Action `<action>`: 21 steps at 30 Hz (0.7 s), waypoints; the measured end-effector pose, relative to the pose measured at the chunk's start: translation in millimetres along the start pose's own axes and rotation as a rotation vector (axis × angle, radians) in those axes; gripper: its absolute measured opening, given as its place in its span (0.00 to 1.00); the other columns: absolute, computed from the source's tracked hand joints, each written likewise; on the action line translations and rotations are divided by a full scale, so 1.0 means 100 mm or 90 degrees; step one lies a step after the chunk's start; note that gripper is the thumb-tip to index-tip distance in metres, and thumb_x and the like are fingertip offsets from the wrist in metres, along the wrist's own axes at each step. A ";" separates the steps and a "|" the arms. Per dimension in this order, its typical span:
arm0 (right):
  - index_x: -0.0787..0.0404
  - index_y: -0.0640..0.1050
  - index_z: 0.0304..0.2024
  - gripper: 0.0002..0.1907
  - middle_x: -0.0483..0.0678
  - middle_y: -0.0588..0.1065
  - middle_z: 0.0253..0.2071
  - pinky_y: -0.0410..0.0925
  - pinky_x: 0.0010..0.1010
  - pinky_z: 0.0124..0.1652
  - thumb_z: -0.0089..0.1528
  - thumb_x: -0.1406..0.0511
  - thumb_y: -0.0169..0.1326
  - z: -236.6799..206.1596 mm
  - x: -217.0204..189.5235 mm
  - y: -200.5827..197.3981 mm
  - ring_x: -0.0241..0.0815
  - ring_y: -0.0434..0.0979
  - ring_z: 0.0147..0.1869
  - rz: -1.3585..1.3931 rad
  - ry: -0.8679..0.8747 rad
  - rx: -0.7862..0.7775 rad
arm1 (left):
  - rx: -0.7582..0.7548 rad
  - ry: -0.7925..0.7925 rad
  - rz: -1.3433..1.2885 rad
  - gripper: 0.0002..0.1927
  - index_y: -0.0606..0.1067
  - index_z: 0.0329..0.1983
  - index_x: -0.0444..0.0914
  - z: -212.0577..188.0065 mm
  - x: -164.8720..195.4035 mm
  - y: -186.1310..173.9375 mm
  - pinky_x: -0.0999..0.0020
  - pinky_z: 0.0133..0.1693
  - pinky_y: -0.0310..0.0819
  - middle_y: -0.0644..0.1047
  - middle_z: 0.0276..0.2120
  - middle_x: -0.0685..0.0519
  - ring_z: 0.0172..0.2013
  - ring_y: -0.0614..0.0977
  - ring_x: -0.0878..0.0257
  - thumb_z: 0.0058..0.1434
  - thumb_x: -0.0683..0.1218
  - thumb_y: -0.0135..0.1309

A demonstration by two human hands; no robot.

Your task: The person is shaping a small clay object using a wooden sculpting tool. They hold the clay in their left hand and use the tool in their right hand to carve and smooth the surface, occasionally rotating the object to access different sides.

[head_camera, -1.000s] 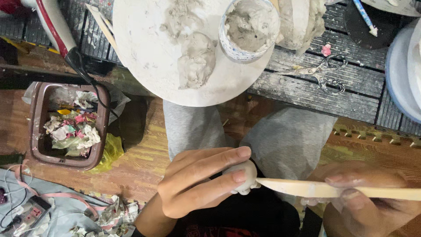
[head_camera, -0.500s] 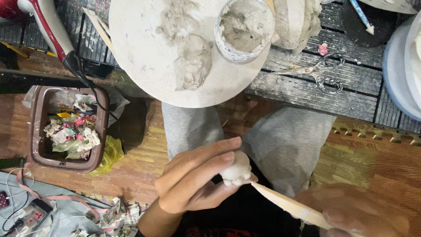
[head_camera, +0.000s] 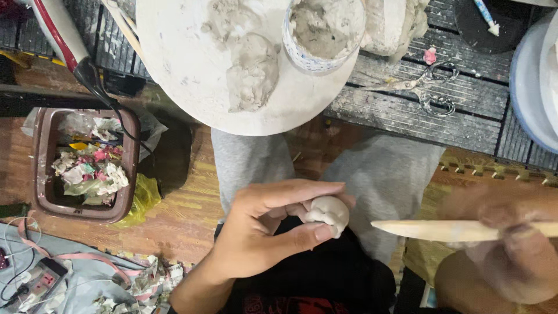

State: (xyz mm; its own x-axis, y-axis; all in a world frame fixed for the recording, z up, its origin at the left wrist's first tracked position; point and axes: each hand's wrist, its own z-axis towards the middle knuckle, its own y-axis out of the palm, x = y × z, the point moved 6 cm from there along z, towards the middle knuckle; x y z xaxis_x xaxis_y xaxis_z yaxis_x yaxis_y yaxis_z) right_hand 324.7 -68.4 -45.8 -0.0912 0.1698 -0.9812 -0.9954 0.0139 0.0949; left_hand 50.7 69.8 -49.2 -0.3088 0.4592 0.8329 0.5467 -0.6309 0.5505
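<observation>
The left hand (head_camera: 261,232) pinches a small lump of pale clay (head_camera: 328,214) between thumb and fingers, held in the air above the lap, below the edge of the dark slatted bench (head_camera: 407,110). The right hand (head_camera: 511,244) is blurred, but its fingers appear closed around a flat wooden modelling tool (head_camera: 436,230), whose pointed tip sits just beside the lump and apart from it.

The grip on the lump is light and only at the fingertips, so a firm push from the tool could knock it loose onto the lap or the floor. Squeezing harder to prevent that would likely dent soft clay. The tool's point also faces the left thumb, and a slip off the rounded surface could jab it.

On the bench rests a round white board (head_camera: 174,70) carrying grey clay clumps (head_camera: 251,75), and on its rim stands a small patterned cup (head_camera: 317,58) filled with grey clay or slip. The board overhangs the bench edge, and a knee bump might tip it. Scissors (head_camera: 427,90) lie on the slats. On the floor to the left stands a brown bin (head_camera: 43,168) holding crumpled paper and wrappers.
</observation>
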 end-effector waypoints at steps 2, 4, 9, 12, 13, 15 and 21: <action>0.66 0.79 0.49 0.12 0.57 0.78 0.34 0.72 0.39 0.32 0.68 0.65 0.53 0.09 0.01 -0.07 0.45 0.74 0.31 0.034 0.015 0.028 | -0.041 0.014 0.073 0.24 0.73 0.66 0.28 0.00 0.07 0.02 0.69 0.58 0.79 0.81 0.56 0.39 0.55 0.84 0.58 0.67 0.31 0.61; 0.66 0.81 0.47 0.12 0.56 0.78 0.31 0.70 0.36 0.29 0.68 0.64 0.53 0.15 0.02 -0.08 0.42 0.73 0.29 0.037 0.031 0.037 | -0.063 -0.005 0.075 0.25 0.72 0.67 0.28 -0.01 0.09 0.05 0.71 0.57 0.78 0.81 0.56 0.40 0.54 0.84 0.59 0.66 0.32 0.62; 0.69 0.79 0.44 0.12 0.52 0.77 0.27 0.74 0.43 0.32 0.68 0.65 0.52 0.28 -0.09 0.10 0.41 0.75 0.28 0.047 0.012 0.019 | -0.063 -0.031 0.003 0.27 0.74 0.67 0.29 -0.02 0.10 0.07 0.72 0.53 0.83 0.82 0.58 0.41 0.52 0.85 0.61 0.64 0.34 0.65; 0.70 0.77 0.43 0.10 0.57 0.77 0.29 0.76 0.43 0.30 0.69 0.66 0.51 0.35 -0.16 0.19 0.44 0.75 0.28 0.035 -0.006 0.020 | -0.061 -0.021 0.038 0.26 0.75 0.65 0.29 -0.03 0.11 0.06 0.73 0.49 0.82 0.83 0.56 0.41 0.52 0.86 0.60 0.63 0.34 0.66; 0.70 0.77 0.43 0.11 0.57 0.76 0.30 0.75 0.44 0.30 0.69 0.66 0.51 0.37 -0.17 0.20 0.44 0.74 0.29 0.044 -0.005 0.029 | -0.062 -0.018 0.042 0.26 0.75 0.65 0.29 -0.02 0.11 0.06 0.73 0.49 0.82 0.83 0.56 0.41 0.52 0.86 0.60 0.63 0.34 0.66; 0.71 0.77 0.42 0.11 0.58 0.75 0.30 0.73 0.45 0.31 0.69 0.66 0.51 0.39 -0.17 0.19 0.44 0.73 0.29 0.055 0.003 0.042 | -0.064 -0.010 0.052 0.26 0.76 0.64 0.30 -0.02 0.12 0.07 0.73 0.49 0.82 0.83 0.55 0.41 0.51 0.86 0.61 0.63 0.34 0.67; 0.70 0.74 0.43 0.10 0.59 0.75 0.29 0.73 0.43 0.29 0.69 0.66 0.49 0.36 -0.17 0.18 0.42 0.73 0.26 -0.016 -0.015 0.040 | -0.071 0.015 0.107 0.26 0.77 0.64 0.32 -0.01 0.14 0.06 0.75 0.47 0.81 0.84 0.52 0.43 0.51 0.87 0.61 0.62 0.35 0.68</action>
State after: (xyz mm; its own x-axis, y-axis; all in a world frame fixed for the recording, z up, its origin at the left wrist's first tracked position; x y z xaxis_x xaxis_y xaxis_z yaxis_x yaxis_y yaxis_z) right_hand 309.4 -35.5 -21.4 -0.0649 0.1918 -0.9793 -0.9935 0.0795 0.0814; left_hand 48.6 71.8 -33.7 -0.2393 0.3273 0.9141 0.5027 -0.7637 0.4050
